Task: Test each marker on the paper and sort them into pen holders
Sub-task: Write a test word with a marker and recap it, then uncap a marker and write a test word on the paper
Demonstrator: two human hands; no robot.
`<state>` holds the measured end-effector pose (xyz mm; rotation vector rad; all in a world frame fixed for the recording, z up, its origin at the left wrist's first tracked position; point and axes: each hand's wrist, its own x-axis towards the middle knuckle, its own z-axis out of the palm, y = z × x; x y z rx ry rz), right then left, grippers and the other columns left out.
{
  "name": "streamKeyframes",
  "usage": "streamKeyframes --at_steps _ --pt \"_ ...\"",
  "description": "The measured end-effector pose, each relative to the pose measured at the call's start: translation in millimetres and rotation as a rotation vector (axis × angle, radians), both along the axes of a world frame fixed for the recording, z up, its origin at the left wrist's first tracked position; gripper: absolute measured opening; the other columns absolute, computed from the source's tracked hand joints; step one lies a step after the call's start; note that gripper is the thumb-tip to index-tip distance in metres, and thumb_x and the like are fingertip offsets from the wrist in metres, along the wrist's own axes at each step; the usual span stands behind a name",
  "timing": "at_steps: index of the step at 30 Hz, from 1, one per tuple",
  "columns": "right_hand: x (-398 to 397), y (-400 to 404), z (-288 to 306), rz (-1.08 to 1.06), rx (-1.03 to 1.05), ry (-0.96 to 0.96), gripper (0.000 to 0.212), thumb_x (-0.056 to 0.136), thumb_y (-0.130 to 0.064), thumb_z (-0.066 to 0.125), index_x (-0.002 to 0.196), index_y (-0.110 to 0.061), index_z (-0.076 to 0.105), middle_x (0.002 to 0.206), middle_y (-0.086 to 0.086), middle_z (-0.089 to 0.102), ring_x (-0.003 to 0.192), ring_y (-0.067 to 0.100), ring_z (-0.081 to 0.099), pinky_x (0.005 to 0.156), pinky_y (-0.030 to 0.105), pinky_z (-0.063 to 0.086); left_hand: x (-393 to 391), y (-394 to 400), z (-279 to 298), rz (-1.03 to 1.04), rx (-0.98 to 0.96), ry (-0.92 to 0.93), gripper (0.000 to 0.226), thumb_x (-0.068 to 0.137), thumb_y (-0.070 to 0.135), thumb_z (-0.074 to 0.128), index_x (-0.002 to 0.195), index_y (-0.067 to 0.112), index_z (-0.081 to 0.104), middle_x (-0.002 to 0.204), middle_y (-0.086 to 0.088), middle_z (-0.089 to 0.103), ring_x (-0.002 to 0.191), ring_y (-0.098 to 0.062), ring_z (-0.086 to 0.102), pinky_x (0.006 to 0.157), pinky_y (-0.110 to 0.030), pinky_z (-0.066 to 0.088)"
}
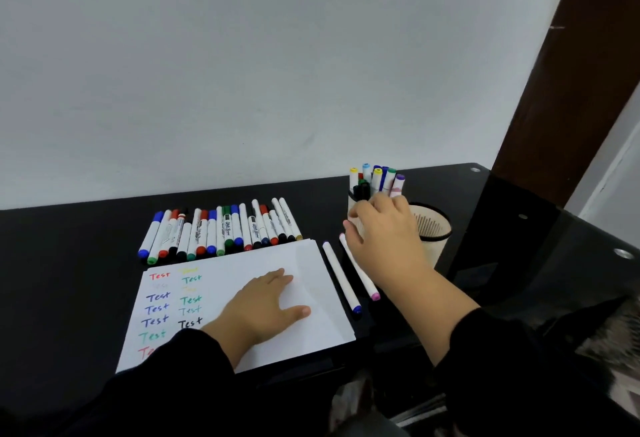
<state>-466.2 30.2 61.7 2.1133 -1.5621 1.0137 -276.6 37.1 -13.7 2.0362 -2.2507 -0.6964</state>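
A white paper [311, 263] lies on the black desk, with several coloured "Test" words written down its left side. My left hand [266, 301] rests flat on it, fingers straight. A row of unsorted markers [221, 229] lies behind the paper. Right of the paper lie a blue-tipped marker [341, 277] and a pink-tipped marker [367, 282]. My right hand [384, 229] hovers over the pink marker's far end, against a pen holder full of markers [375, 178]. Its fingers curl downward, and whether they grip anything is hidden. A second, empty-looking holder [433, 229] stands to the right.
The black desk [69, 263] backs onto a white wall. A dark wooden post [554, 90] rises at the right, behind the desk's corner. Black sleeves cover both forearms.
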Motion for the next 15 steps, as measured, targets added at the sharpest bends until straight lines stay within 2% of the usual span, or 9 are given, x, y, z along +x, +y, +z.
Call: streamKeyframes --at_steps 3,5,7,10,15 --pt "28.1 1.7 -5.8 0.110 0.060 0.039 0.008 0.081 -0.018 0.070 0.081 -0.011 0.067 0.073 0.005 0.061 0.071 0.025 0.055 0.058 0.029 0.035 18.6 5.4 1.0 0.067 -0.025 -0.008 0.075 0.088 0.062 0.044 0.149 0.030 0.015 0.157 0.011 0.005 0.144 -0.012 0.008 0.115 -0.033 0.011" --pt "45.3 -1.6 -12.1 0.152 0.205 0.088 0.019 0.094 -0.026 0.053 0.099 -0.013 0.065 0.089 0.003 0.062 0.084 0.019 0.052 0.066 0.028 0.036 35.3 10.7 0.1 0.104 -0.044 -0.016 0.075 0.088 0.060 0.045 0.149 0.030 0.015 0.157 0.010 0.006 0.144 -0.012 0.009 0.115 -0.033 0.011" --pt "61.9 -10.7 -20.7 0.162 0.318 0.095 0.027 0.098 -0.032 0.042 0.110 -0.016 0.060 0.101 0.001 0.062 0.094 0.017 0.051 0.075 0.028 0.042 56.8 16.4 -3.2 0.152 -0.041 -0.023 0.075 0.088 0.060 0.046 0.149 0.031 0.014 0.157 0.011 0.004 0.144 -0.011 0.007 0.116 -0.033 0.010" --pt "81.4 -30.5 -36.2 0.135 0.441 0.056 0.027 0.098 -0.032 0.042 0.110 -0.016 0.059 0.105 0.002 0.061 0.098 0.020 0.051 0.080 0.032 0.047 80.5 20.3 -9.0 0.184 -0.059 -0.014 0.074 0.088 0.059 0.044 0.149 0.031 0.012 0.157 0.014 0.001 0.144 -0.009 0.003 0.116 -0.033 0.006" --pt "93.0 -71.6 -55.1 0.059 0.592 0.007 0.024 0.096 -0.028 0.046 0.111 -0.013 0.058 0.109 0.006 0.057 0.102 0.024 0.053 0.077 0.034 0.045 82.0 5.1 -9.8 0.119 -0.118 -0.002 0.076 0.088 0.060 0.045 0.150 0.032 0.011 0.156 0.016 0.000 0.144 -0.007 0.001 0.115 -0.030 0.005"
